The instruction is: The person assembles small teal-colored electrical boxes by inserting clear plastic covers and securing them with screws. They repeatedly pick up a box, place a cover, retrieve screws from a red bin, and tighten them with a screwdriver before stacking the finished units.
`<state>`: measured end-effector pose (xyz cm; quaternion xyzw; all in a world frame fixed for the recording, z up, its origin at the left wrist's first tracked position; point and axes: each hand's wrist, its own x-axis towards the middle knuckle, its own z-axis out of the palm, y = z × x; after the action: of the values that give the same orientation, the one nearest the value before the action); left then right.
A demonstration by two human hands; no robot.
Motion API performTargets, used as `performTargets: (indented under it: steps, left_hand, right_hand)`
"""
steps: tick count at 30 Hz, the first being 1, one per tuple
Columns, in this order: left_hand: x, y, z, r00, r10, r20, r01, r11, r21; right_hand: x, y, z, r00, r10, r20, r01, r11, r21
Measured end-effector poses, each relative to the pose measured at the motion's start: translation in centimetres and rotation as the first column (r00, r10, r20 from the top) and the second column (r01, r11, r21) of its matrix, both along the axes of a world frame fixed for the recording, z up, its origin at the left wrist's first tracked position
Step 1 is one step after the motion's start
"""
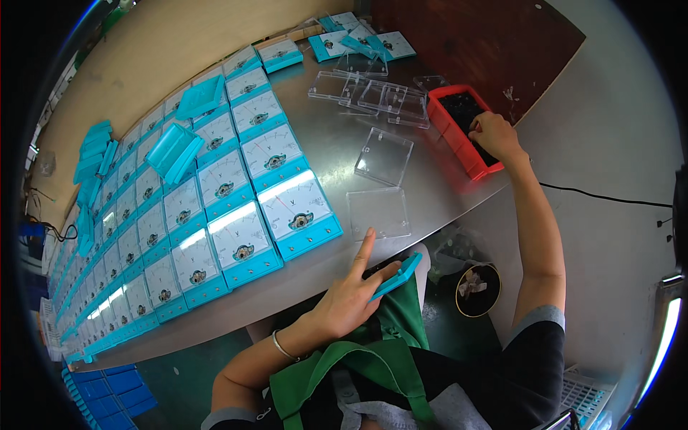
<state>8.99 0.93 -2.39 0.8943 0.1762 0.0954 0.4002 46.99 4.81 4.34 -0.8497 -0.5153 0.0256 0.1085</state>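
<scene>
My left hand [350, 295] holds a teal plastic part [398, 278] between thumb and fingers at the table's front edge. Its index finger stretches out to the near edge of a clear plastic cover [378, 213] lying flat. My right hand [494, 135] reaches into a red bin [453, 132] of small black parts [462, 107]. Its fingers are bent together over the parts, and whatever is between them is hidden. Just beyond the near cover lies a second clear cover [385, 155].
Rows of teal-cased panel meters [231, 179] fill the table's left side, with loose teal trays [173, 152] on top. More clear covers [373, 97] and a few meters [394, 45] lie at the back. A round waste bin [478, 290] stands below on the right, near a black cable [602, 195].
</scene>
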Motion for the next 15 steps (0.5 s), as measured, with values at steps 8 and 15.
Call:
performTargets:
  steps: [8,15]
  left_hand:
    - [-0.9,-0.4,0.4,0.985,-0.023,-0.17,0.028,0.999,0.025]
    - [-1.2,-0.6,0.0,0.99,0.002,-0.145,0.005,0.999,0.048]
  right_hand:
    - [1.6,-1.0,-1.9,0.989,-0.004,0.147,-0.016,0.991,0.134]
    - [-9.7,-4.8,1.3,0.878,0.278,-0.391,-0.115,0.914,0.39]
